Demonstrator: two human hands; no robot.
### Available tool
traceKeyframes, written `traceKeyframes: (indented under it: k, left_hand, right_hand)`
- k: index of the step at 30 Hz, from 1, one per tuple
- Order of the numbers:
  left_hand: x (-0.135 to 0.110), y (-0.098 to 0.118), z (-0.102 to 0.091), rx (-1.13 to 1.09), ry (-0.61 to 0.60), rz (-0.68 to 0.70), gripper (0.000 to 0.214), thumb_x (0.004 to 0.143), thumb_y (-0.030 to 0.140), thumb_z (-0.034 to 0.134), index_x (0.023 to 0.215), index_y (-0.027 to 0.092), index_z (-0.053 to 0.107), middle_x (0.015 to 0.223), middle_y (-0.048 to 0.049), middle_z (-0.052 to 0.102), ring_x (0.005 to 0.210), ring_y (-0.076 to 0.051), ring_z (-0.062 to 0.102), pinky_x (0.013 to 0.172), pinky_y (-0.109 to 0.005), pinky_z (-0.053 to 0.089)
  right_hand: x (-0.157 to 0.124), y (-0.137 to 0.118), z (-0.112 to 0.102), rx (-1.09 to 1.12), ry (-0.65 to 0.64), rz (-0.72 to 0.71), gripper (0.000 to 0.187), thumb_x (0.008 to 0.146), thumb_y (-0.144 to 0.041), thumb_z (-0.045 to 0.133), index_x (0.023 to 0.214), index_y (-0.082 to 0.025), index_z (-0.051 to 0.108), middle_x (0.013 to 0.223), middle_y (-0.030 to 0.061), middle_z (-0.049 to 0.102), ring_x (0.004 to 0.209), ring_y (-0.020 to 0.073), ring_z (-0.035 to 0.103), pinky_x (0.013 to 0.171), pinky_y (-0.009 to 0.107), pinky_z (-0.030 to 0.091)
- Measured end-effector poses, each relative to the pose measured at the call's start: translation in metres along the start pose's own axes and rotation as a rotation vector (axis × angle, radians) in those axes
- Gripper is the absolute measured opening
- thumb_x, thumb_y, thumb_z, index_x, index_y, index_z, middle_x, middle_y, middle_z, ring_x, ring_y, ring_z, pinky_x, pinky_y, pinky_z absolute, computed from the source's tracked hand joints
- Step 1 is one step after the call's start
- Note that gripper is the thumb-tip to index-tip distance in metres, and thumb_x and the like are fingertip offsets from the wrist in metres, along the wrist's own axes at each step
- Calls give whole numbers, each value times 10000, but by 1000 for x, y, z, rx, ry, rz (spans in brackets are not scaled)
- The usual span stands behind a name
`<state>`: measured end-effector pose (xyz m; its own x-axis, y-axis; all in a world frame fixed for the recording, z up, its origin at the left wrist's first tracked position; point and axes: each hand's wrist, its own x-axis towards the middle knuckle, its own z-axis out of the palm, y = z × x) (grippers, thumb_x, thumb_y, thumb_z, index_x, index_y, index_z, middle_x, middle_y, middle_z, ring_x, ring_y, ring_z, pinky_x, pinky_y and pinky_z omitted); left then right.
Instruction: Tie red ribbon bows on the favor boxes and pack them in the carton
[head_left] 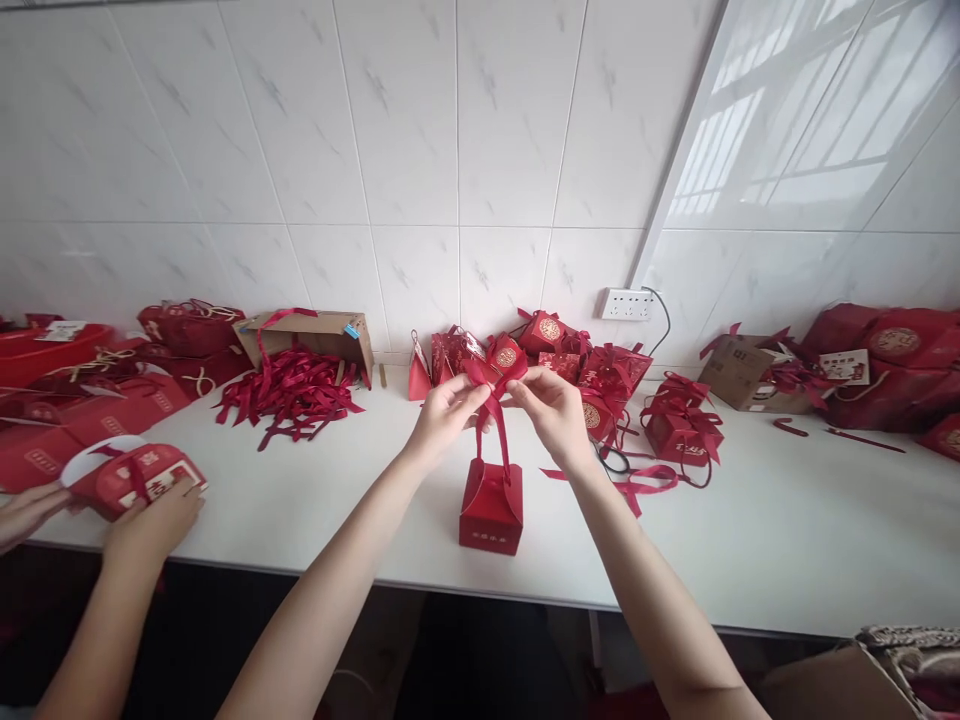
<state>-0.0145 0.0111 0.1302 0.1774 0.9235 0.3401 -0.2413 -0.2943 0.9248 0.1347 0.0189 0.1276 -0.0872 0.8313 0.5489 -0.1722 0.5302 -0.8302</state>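
A small red gift box (pixel 490 510) with pale lettering stands upright on the white table near its front edge. From its top, two strands of dark red ribbon (pixel 492 410) rise to a bow. My left hand (pixel 454 410) pinches the bow's left loop between thumb and fingers. On the other side, my right hand (pixel 551 405) grips the right loop the same way. Both hands are above the box and apart from it. The bow's knot shows between the fingertips.
Finished red boxes (pixel 551 328) cluster behind my hands. Loose ribbons (pixel 292 395) spill from a cardboard box (pixel 352 345). Scissors (pixel 615 460) lie to the right. At far left, a co-worker's hands (pixel 154 520) hold a red box (pixel 112 480). A power strip (pixel 628 304) is on the wall.
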Motion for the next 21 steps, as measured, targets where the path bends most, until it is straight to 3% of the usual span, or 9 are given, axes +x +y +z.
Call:
traceKeyframes:
  k: [6,9,14,18,21]
  left_hand:
    - [3,-4,1,-39,87,-22,365,661,465,722,805,171,561,726,1,618,561,-97,580,535,-236,466]
    - [0,-5,2,8,55,28,355,674,470,709,776,166,558,673,11,600,613,-100,578,589,-234,474]
    - [-11,1,9,139,-28,97,327,695,446,706,770,149,592,648,3,620,652,-114,586,661,-247,469]
    - [-23,9,16,326,-115,142,327,719,450,680,742,139,581,709,-28,658,707,-141,616,674,-259,476]
    - [-31,13,18,497,-170,200,325,786,469,593,765,146,555,793,-55,676,792,-169,638,726,-290,499]
  right_hand:
    - [-22,7,-8,-411,-92,-387,127,863,-319,554,841,-237,649,944,64,552,942,205,567,833,391,497]
    - [-35,13,-10,-495,-200,-466,177,885,-306,514,828,-232,665,1050,94,532,1050,227,544,868,407,483]
    - [-45,20,-8,-387,-170,-348,159,846,-345,569,767,-209,593,1004,79,579,1017,216,579,902,405,468]
    - [-45,21,-5,-181,-140,-103,269,740,-387,644,830,-223,450,769,-15,573,693,162,631,640,309,517]
    - [-45,18,-4,-350,-92,-65,222,747,-355,597,850,-222,453,650,-55,553,559,131,580,550,253,458]
